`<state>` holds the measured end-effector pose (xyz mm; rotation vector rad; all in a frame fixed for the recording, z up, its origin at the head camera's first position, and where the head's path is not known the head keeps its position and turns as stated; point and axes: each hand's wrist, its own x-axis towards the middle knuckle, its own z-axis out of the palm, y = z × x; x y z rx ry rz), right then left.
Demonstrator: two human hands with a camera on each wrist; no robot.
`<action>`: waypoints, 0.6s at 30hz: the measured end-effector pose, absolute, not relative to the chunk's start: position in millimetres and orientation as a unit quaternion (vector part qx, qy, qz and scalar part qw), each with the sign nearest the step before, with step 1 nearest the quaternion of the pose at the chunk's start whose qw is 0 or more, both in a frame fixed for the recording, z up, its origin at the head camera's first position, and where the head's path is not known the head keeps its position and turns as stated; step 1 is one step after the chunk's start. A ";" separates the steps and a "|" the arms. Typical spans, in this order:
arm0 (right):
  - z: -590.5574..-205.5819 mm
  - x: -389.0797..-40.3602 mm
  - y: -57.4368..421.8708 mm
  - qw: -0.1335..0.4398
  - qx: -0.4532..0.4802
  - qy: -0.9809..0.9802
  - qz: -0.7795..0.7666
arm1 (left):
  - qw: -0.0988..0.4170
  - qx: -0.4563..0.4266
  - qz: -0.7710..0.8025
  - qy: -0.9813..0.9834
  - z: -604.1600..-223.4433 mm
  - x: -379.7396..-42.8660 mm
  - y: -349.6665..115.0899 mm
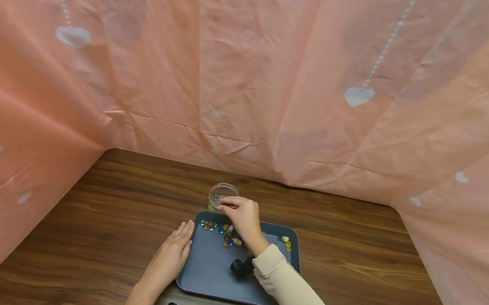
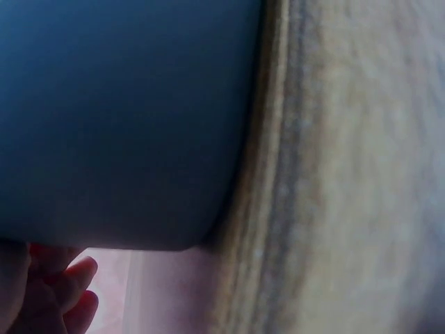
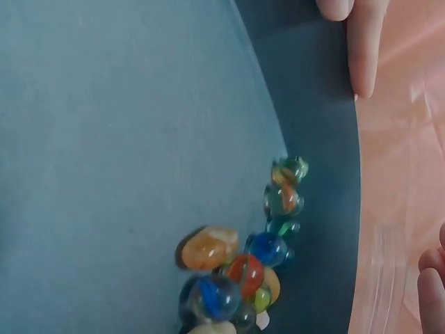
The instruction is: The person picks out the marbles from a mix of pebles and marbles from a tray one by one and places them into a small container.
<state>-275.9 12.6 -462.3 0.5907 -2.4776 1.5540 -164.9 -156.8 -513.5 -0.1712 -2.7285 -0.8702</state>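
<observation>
In the head view, the left hand [image 1: 174, 249] lay flat, fingers straight, against the left rim of the grey tray [image 1: 207, 272] on the worktop [image 1: 116, 223], while the right hand [image 1: 244, 217] brought thumb and fingertips together at the mouth of the clear container [image 1: 219, 192] beyond the tray. Apparently a piece was being put in; the next move probably called for loosening the fingertips over the opening. The right forearm hid some tray. The left wrist view was blurred, its fingers cut off. The right wrist view showed marbles [image 3: 217, 298] heaped by the tray's wall but cropped the right hand; whether it pinched anything I couldn't tell.
</observation>
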 end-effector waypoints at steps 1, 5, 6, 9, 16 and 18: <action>-462.9 -274.8 11.9 0.083 0.201 -0.830 0.514 | 0.137 -0.060 -0.300 -0.942 -513.6 -165.0 -156.8; -467.6 -267.8 9.0 0.087 0.221 -0.843 0.483 | 0.143 -0.063 -0.301 -0.941 -513.6 -164.9 -157.2; -469.6 -266.2 8.2 0.086 0.223 -0.846 0.476 | 0.143 -0.063 -0.302 -0.941 -513.6 -164.8 -157.3; -475.9 -262.4 6.5 0.078 0.227 -0.855 0.460 | 0.143 -0.062 -0.302 -0.941 -513.4 -164.6 -157.5; -489.1 -260.1 4.3 0.061 0.230 -0.867 0.439 | 0.141 -0.061 -0.304 -0.940 -513.6 -165.3 -157.6; -492.4 -260.5 4.4 0.064 0.233 -0.873 0.423 | 0.141 -0.062 -0.304 -0.940 -514.1 -165.5 -157.6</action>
